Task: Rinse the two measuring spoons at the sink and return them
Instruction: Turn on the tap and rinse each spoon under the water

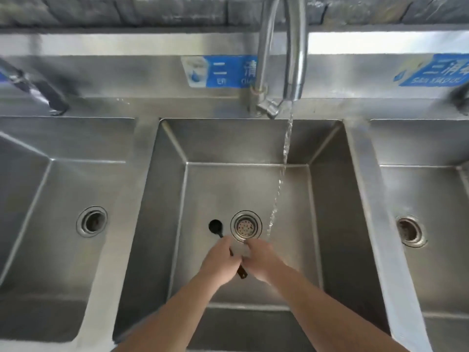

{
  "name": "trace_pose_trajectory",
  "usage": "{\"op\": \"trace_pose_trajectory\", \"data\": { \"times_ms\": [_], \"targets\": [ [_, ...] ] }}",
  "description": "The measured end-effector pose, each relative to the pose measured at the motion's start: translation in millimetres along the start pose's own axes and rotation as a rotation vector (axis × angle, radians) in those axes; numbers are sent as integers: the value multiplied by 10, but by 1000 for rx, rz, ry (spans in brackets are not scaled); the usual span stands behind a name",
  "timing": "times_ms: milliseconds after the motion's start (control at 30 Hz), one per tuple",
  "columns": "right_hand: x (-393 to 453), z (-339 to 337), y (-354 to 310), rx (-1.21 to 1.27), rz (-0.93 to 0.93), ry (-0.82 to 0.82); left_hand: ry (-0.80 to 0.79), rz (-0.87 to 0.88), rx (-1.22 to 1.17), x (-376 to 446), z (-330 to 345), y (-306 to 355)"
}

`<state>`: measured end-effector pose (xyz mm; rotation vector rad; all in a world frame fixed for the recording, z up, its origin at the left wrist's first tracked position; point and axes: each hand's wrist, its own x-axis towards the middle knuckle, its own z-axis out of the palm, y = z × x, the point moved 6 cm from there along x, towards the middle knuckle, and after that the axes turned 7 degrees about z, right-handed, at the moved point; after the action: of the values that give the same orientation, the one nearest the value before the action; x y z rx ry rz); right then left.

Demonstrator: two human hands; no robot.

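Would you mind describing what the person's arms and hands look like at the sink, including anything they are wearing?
Both arms are bare as far as the bottom edge of the picture: no sleeves show. The left hand and right hand wear no gloves, and no watch, bracelet or ring can be made out, though the view is slightly blurred. No markings are visible on either forearm.

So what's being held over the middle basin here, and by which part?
The left hand grips a black measuring spoon by the middle of its handle, bowl pointing away. The right hand has its fingers curled beside it; whether it holds the second spoon cannot be told.
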<state>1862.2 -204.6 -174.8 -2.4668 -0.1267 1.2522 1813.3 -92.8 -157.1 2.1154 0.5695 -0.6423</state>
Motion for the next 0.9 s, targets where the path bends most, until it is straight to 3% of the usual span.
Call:
{"op": "trace_pose_trajectory", "data": {
  "times_ms": [133,267,467,667,900],
  "targets": [
    [449,498,-48,-105,55,-31,70,-65,-45,416,-61,-560],
    [698,781,3,-145,74,68,245,-8,48,875,-210,-856],
    [986,923,-45,-224,18,169,69,181,262,1386,2,-928],
    [928,681,167,-235,59,114,24,247,180,1357,-5,-849],
    [128,-100,577,-41,76,170,64,346,6,882,-49,-14]
  ]
}}
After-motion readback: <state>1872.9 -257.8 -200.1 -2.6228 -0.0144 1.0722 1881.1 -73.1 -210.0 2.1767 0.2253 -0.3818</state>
